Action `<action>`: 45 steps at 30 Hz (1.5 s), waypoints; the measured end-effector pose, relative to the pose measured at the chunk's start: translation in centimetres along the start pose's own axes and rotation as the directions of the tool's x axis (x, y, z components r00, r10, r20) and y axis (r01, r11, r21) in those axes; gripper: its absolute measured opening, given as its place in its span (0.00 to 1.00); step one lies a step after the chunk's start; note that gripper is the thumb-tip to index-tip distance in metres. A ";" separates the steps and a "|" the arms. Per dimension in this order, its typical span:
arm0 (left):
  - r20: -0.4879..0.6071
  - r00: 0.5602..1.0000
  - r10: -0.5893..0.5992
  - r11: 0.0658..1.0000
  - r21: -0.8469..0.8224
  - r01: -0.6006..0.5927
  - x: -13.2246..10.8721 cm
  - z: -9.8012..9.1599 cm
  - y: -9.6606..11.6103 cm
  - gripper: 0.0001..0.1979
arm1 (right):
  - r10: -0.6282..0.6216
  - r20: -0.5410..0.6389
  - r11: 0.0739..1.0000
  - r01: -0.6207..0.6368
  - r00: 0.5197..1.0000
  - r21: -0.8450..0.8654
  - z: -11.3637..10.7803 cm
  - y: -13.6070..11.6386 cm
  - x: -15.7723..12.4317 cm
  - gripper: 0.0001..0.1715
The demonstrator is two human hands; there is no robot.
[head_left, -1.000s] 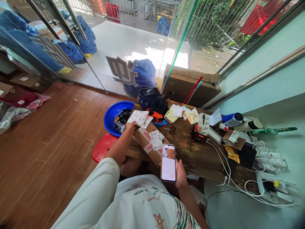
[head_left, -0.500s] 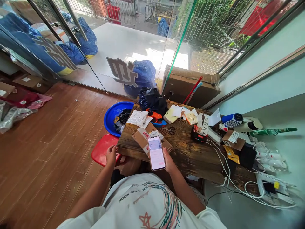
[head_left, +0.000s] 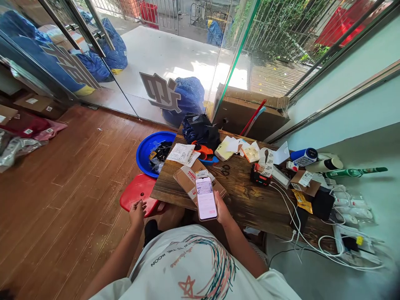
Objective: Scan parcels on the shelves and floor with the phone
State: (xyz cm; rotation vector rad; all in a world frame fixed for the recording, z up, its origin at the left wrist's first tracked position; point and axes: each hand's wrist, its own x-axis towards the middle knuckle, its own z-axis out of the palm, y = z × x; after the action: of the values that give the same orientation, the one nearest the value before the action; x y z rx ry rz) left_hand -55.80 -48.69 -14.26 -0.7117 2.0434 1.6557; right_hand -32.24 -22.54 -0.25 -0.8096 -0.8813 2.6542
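Over the box (head_left: 183,180), our phone (head_left: 206,199)

Our right hand (head_left: 223,209) grips the phone; our left hand (head_left: 136,213), loosely curled, seemingly empty, hangs by the red stool (head_left: 133,191). We'd best keep the phone level and still, gripping only its edge.

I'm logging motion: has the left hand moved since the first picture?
Yes: against the wooden table, the left hand moved leftward and back, from the papers toward the red stool.

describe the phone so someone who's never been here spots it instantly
Find the dark wooden table. At its near edge, the right hand holds the phone in front of a brown cardboard box. Its lit, mostly pale screen sets it apart from the nearby paper slips.
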 end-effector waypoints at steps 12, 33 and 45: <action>0.025 0.999 -0.026 1.000 -0.010 0.026 0.1 1.0 0.0 0.21 | -0.019 0.032 1.000 0.019 0.999 0.013 -0.3 0.3 0.6 0.32; 0.755 0.651 0.076 0.991 0.013 -0.131 -14.3 9.3 8.9 0.23 | -0.045 -0.037 0.998 0.043 0.998 -0.052 2.5 0.7 0.4 0.26; 0.848 0.525 0.074 0.983 0.028 -0.183 -17.1 9.9 11.5 0.25 | -0.077 -0.088 0.992 0.067 0.993 -0.108 3.5 0.9 0.2 0.27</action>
State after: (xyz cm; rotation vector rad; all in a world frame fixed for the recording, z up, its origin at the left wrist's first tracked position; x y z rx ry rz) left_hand -49.55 -34.91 2.87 0.3124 1.4299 1.4838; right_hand -34.46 -24.90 1.42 -0.8991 -1.0139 2.5046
